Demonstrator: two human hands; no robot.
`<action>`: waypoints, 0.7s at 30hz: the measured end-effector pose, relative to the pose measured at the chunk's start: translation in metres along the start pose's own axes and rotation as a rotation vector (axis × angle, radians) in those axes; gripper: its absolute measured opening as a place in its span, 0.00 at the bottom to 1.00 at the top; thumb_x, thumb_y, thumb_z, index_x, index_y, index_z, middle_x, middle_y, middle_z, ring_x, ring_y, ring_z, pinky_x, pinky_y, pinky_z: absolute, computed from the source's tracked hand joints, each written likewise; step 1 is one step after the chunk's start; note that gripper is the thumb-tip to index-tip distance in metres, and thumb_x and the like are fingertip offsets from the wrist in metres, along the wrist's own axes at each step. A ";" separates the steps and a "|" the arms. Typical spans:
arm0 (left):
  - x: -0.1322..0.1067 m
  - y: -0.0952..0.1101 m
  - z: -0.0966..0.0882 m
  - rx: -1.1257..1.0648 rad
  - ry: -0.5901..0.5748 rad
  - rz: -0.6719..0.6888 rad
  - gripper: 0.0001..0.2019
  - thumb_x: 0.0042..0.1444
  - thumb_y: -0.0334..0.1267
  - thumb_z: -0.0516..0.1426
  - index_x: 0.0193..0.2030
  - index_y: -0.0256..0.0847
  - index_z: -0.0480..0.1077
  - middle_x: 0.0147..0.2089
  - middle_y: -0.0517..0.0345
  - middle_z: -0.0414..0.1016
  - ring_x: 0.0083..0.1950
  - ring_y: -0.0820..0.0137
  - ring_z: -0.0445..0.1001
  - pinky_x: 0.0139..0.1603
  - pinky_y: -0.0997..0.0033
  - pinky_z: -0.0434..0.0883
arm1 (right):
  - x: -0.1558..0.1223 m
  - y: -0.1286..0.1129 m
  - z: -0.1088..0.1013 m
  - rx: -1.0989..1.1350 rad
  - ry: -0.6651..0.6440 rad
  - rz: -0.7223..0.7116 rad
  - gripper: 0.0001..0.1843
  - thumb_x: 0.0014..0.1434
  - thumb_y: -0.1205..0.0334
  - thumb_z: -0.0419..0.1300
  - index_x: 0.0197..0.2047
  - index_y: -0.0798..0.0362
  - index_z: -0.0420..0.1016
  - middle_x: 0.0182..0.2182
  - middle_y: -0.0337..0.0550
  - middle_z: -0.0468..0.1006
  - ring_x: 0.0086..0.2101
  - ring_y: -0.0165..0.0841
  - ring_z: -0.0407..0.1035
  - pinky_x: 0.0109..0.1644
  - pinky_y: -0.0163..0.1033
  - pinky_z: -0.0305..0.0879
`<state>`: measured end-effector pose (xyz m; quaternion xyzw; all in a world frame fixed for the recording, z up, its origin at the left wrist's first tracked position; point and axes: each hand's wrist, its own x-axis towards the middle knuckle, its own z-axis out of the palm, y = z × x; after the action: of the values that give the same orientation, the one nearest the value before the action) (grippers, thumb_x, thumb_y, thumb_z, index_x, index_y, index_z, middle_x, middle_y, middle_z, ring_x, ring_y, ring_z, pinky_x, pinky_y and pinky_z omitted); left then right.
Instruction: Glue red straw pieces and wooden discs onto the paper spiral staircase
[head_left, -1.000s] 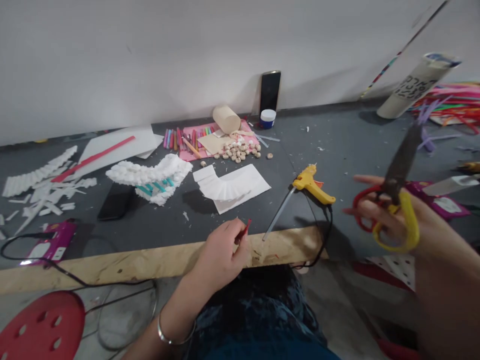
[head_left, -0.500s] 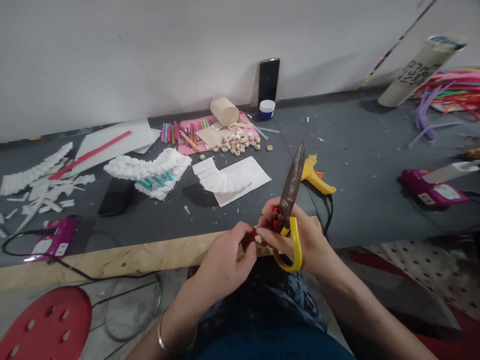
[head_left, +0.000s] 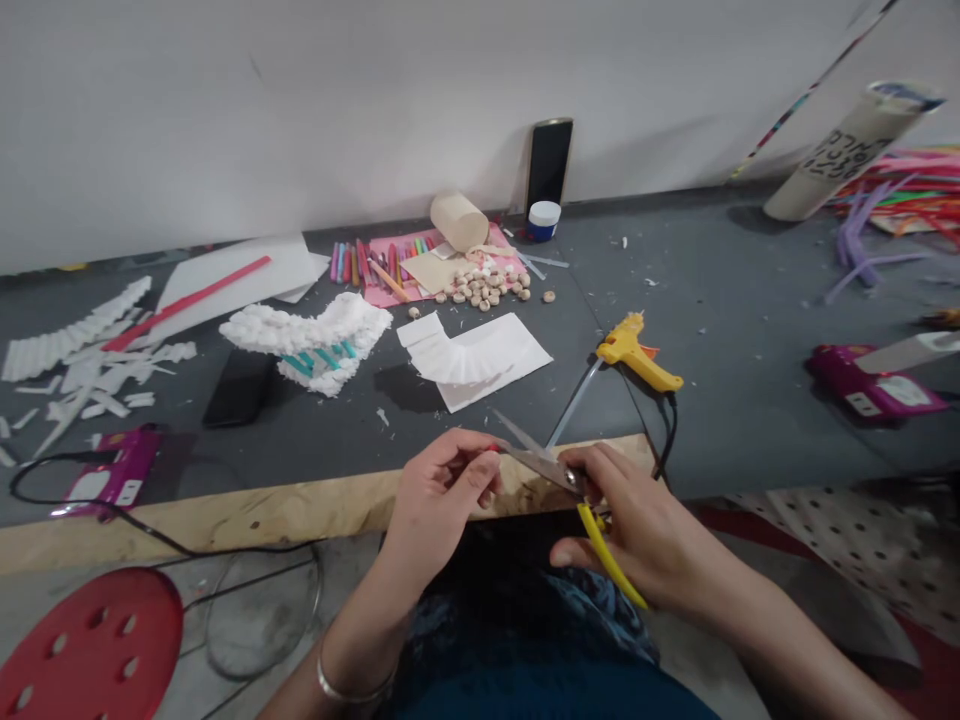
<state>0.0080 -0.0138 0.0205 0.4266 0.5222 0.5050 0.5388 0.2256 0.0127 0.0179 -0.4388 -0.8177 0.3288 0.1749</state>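
My right hand (head_left: 626,515) grips a pair of scissors (head_left: 551,468) with yellow handles, its blades parted and pointing left. Between the thumb and fingers of my left hand (head_left: 446,500) is pinched a small red piece (head_left: 493,448), most of it hidden by the fingers. The blades reach right up to that red piece; whether they touch it I cannot tell. Both hands are over the wooden front edge (head_left: 330,515) of the table. Just beyond the scissors lies a yellow glue gun (head_left: 637,352) with a clear glue stick (head_left: 576,400) at its tip end.
Folded white paper (head_left: 487,360) and a cotton-covered piece with teal strips (head_left: 307,340) lie ahead. Behind them are wooden beads (head_left: 487,288) and crayons (head_left: 367,262). A phone (head_left: 549,165) leans on the wall. Purple boxes (head_left: 874,382) sit at both sides; a red stool (head_left: 90,640) stands lower left.
The scissors have swung from pointing up to pointing left, with their blades now parted at the red piece. My hands have moved apart, and my right hand now holds the scissors by the handles.
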 end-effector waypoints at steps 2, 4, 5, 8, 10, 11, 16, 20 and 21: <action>0.000 0.000 0.000 -0.019 -0.002 0.001 0.10 0.57 0.44 0.61 0.36 0.39 0.73 0.24 0.61 0.71 0.25 0.77 0.68 0.26 0.78 0.67 | -0.004 -0.002 0.002 -0.069 0.010 -0.014 0.29 0.51 0.40 0.67 0.48 0.51 0.68 0.42 0.49 0.74 0.38 0.41 0.72 0.37 0.42 0.69; 0.000 0.000 0.001 -0.024 0.004 -0.001 0.11 0.55 0.45 0.62 0.34 0.40 0.73 0.26 0.61 0.72 0.24 0.77 0.68 0.25 0.78 0.66 | -0.005 -0.004 0.002 -0.126 0.016 -0.010 0.27 0.54 0.40 0.65 0.47 0.51 0.68 0.41 0.49 0.75 0.35 0.40 0.73 0.35 0.41 0.70; 0.000 0.001 0.002 -0.023 0.011 0.000 0.11 0.55 0.46 0.63 0.33 0.40 0.72 0.27 0.60 0.73 0.24 0.78 0.67 0.24 0.78 0.66 | -0.005 -0.005 0.002 -0.155 0.024 -0.010 0.25 0.55 0.40 0.63 0.46 0.51 0.69 0.41 0.49 0.75 0.34 0.40 0.73 0.33 0.41 0.69; 0.000 0.003 0.001 -0.008 0.016 0.005 0.11 0.54 0.45 0.63 0.32 0.40 0.72 0.29 0.59 0.74 0.24 0.78 0.67 0.23 0.77 0.66 | -0.004 -0.006 0.000 -0.217 0.055 -0.044 0.22 0.58 0.42 0.61 0.46 0.51 0.70 0.41 0.50 0.76 0.34 0.41 0.73 0.32 0.42 0.69; -0.002 0.005 0.001 0.017 0.006 0.004 0.09 0.54 0.44 0.63 0.32 0.40 0.72 0.26 0.60 0.72 0.24 0.77 0.67 0.24 0.77 0.66 | -0.003 -0.006 -0.001 -0.233 0.073 -0.068 0.22 0.59 0.42 0.60 0.46 0.51 0.71 0.41 0.51 0.76 0.35 0.41 0.73 0.33 0.42 0.70; -0.002 0.006 0.001 0.029 -0.003 0.000 0.08 0.54 0.43 0.63 0.33 0.40 0.73 0.25 0.61 0.71 0.24 0.76 0.68 0.25 0.77 0.67 | -0.003 -0.006 -0.002 -0.235 0.079 -0.076 0.22 0.59 0.42 0.60 0.45 0.51 0.71 0.41 0.51 0.76 0.35 0.41 0.74 0.33 0.42 0.70; -0.003 0.007 0.002 0.027 -0.044 -0.040 0.07 0.53 0.40 0.62 0.32 0.40 0.73 0.23 0.61 0.70 0.25 0.76 0.69 0.26 0.77 0.68 | -0.003 -0.006 -0.003 -0.216 0.067 -0.070 0.23 0.58 0.39 0.60 0.44 0.51 0.72 0.39 0.50 0.76 0.34 0.40 0.74 0.32 0.40 0.70; -0.001 0.005 0.002 -0.028 -0.057 -0.051 0.06 0.54 0.39 0.62 0.31 0.40 0.73 0.24 0.62 0.70 0.25 0.77 0.69 0.26 0.78 0.68 | -0.003 -0.006 -0.005 -0.190 0.048 -0.061 0.26 0.57 0.37 0.61 0.45 0.51 0.72 0.40 0.50 0.77 0.33 0.40 0.75 0.31 0.40 0.69; -0.001 0.004 0.002 -0.031 -0.059 -0.052 0.06 0.54 0.39 0.62 0.32 0.40 0.73 0.24 0.62 0.70 0.26 0.77 0.69 0.26 0.78 0.69 | -0.003 -0.005 -0.005 -0.184 0.046 -0.063 0.26 0.57 0.37 0.60 0.45 0.52 0.72 0.39 0.50 0.77 0.33 0.40 0.74 0.30 0.40 0.69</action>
<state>0.0098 -0.0142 0.0247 0.4192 0.5090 0.4861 0.5736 0.2269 0.0101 0.0254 -0.4347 -0.8535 0.2366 0.1630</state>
